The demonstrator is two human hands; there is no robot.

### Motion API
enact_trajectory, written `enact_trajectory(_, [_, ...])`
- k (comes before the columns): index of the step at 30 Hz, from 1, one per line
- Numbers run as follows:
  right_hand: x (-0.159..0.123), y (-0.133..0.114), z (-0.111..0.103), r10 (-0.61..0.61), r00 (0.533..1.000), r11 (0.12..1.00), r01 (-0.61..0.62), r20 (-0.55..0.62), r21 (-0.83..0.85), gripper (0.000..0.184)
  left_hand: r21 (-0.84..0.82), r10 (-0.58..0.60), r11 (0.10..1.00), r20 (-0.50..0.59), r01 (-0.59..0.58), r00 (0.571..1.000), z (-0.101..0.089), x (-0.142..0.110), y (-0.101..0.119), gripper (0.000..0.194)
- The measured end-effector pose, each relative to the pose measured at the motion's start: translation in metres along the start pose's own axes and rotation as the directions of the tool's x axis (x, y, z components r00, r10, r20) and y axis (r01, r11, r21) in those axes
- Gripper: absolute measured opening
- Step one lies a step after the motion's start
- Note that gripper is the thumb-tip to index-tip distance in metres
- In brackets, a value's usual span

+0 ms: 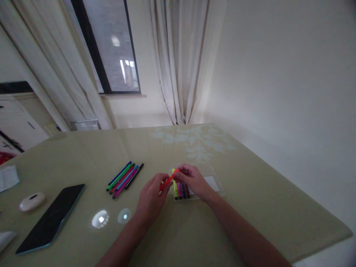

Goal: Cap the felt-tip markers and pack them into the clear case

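A red marker (168,180) slants between my two hands, above the left edge of a clear plastic case (219,187). My left hand (152,194) is closed around its lower end. The fingers of my right hand (194,181) pinch its upper end. Inside the case several markers lie side by side, among them a yellow marker (175,190) and a pink marker (179,190); my right hand covers part of them. To the left, a loose group of markers rests on the table, including a green marker (118,178) and a black marker (134,176).
A dark tablet (51,218) lies on the table (267,207) at the left. Near it are a white oval object (32,202) and a folded white tissue (9,178). A wall (292,92) runs along the right side, with curtains (180,63) behind the table.
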State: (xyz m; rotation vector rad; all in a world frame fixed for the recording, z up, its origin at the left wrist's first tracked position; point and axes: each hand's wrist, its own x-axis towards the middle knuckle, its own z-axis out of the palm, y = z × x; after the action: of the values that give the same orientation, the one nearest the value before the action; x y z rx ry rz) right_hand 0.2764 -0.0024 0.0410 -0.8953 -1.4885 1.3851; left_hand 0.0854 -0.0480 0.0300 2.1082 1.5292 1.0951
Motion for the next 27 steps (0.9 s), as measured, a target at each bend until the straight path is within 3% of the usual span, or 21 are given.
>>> enact_trajectory(8, [0.002, -0.01, -0.006, 0.077, 0.974, 0.948, -0.005, -0.213, 0.318, 0.032, -0.072, 0.139, 0.987, -0.089, -0.146, 0.986, -0.004, -0.002, 0.009, 0.02])
enact_trajectory(13, [0.002, -0.011, -0.005, 0.11, 0.967, 0.905, -0.003, -0.229, 0.425, 0.038, -0.125, 0.186, 0.971, -0.134, -0.202, 0.973, 0.001, -0.004, 0.014, 0.019])
enact_trajectory(17, [0.002, -0.01, -0.004, 0.128, 0.967, 0.909, -0.024, -0.222, 0.417, 0.037, -0.12, 0.207, 0.967, -0.135, -0.224, 0.969, 0.004, -0.007, 0.012, 0.021])
enact_trajectory(20, [0.005, -0.01, -0.016, 0.08, 0.948, 0.946, 0.025, -0.308, 0.323, 0.032, -0.037, 0.238, 0.97, -0.036, -0.239, 0.971, 0.009, -0.01, 0.007, 0.035])
enact_trajectory(23, [0.011, -0.009, -0.039, -0.021, 0.923, 0.996, 0.052, -0.384, 0.073, 0.027, 0.09, 0.31, 0.94, 0.167, -0.328, 0.936, 0.017, -0.013, 0.003, 0.054])
enact_trajectory(25, [0.013, -0.006, -0.054, -0.008, 0.938, 0.996, -0.024, -0.347, -0.087, 0.025, 0.12, 0.353, 0.909, 0.291, -0.4, 0.889, 0.022, -0.014, 0.001, 0.055])
enact_trajectory(27, [0.014, 0.001, -0.062, 0.043, 0.957, 0.977, -0.101, -0.288, -0.189, 0.025, 0.125, 0.351, 0.901, 0.35, -0.415, 0.868, 0.024, -0.014, 0.001, 0.047])
